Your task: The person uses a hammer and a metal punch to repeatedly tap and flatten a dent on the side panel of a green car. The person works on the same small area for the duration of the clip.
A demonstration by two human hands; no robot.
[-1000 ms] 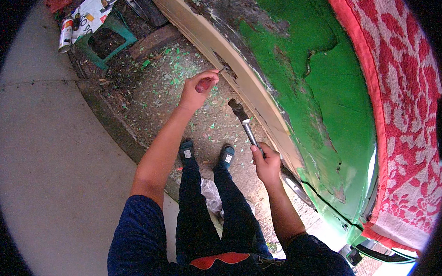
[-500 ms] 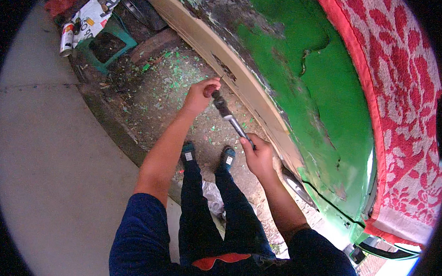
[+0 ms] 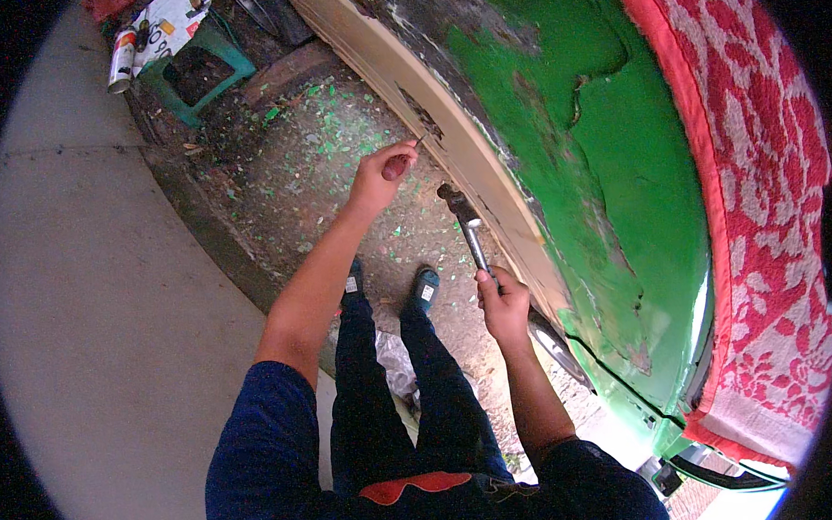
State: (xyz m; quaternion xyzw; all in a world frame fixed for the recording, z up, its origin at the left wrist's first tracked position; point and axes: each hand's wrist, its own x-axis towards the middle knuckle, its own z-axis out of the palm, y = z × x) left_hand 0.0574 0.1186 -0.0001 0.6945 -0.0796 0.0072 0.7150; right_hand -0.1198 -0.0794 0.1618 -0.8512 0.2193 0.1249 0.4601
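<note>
My left hand (image 3: 377,181) grips a red-handled tool (image 3: 395,168), its thin shaft angled to the beige lower strip (image 3: 482,180) of a green vehicle body (image 3: 623,161), beside a rusty, ragged hole (image 3: 422,115). Whether the tip touches the metal is too small to tell. My right hand (image 3: 503,305) holds a hammer (image 3: 472,229) by its grip, the dark head a little below and right of the red handle, apart from it. The green paint above the strip is cracked and flaked, with grey patches.
A red-and-white patterned towel (image 3: 758,202) drapes the vehicle at right. At upper left are a green plastic stool (image 3: 231,78), printed sheet (image 3: 168,26), spray can (image 3: 121,67) and tire (image 3: 279,22). Paint chips litter the ground (image 3: 304,200) beside a concrete slab (image 3: 86,271); crumpled plastic (image 3: 394,362) lies near my feet.
The hammer rose to the end of the red handle half a second ago and has since moved back down and right. My left hand has stayed near the same spot.
</note>
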